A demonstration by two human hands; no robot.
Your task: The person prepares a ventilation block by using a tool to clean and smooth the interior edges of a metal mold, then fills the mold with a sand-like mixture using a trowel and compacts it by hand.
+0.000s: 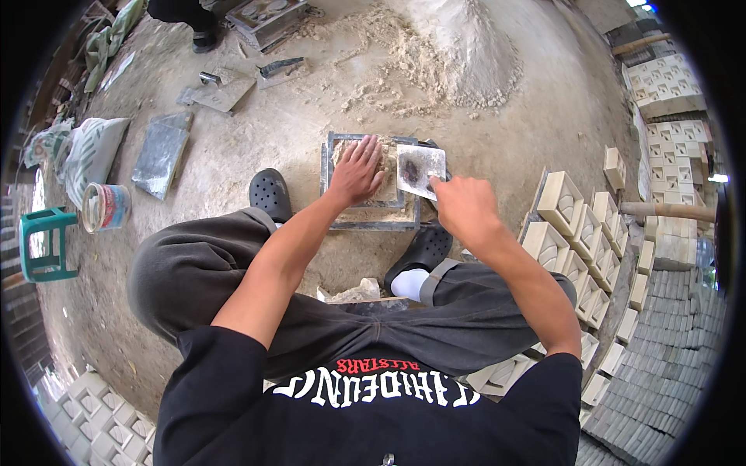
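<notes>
Between my feet on the ground is a rectangular metal mould frame (373,226) with pale, crumbly sandy mix (344,146) inside it. My left hand (359,172) lies on the mix, palm down, fingers stretched out. In my right hand (465,203) is a flat, pale trowel-like metal plate (435,159) with a dark patch in its middle, gripped at its near right corner. The plate is tilted over the right side of the mould. Whether it has a handle is hidden by my fingers.
Beyond the mould rises a heap of pale powder (474,58). Two trowels (229,92) and a grey slab (162,153) lie at the left, near a bucket (105,210) and green stool (47,242). Patterned blocks (561,202) stand in rows close on my right. Another person's foot (203,40) shows far left.
</notes>
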